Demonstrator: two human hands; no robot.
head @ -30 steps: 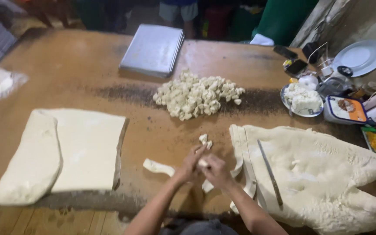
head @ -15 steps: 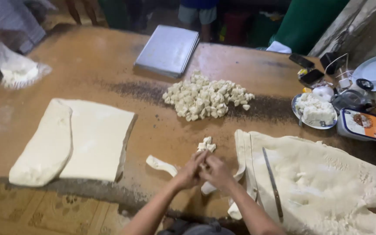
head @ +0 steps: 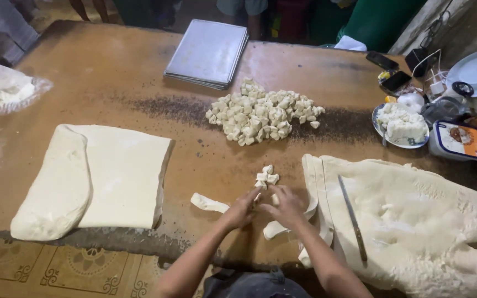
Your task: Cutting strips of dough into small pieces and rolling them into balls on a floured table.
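— Both hands, left hand (head: 242, 205) and right hand (head: 286, 205), pinching 1 dough strip (head: 208, 203) near the table's front edge. Best to tear even bits, beside the small pile (head: 266, 177).

— Different from 0.5 s back?

— Barely: same pinch, same spot. Big heap of pieces (head: 260, 115) untouched, knife (head: 353, 217) flat on the dough sheet (head: 415, 226).

Left hand (head: 242, 208) and right hand (head: 286, 205) meet over a dough strip (head: 210, 203) on the wooden table (head: 111, 83). Small cut pieces (head: 265, 177) lie just beyond the fingertips. Knife (head: 353, 217) rests on the dough sheet (head: 415, 221).
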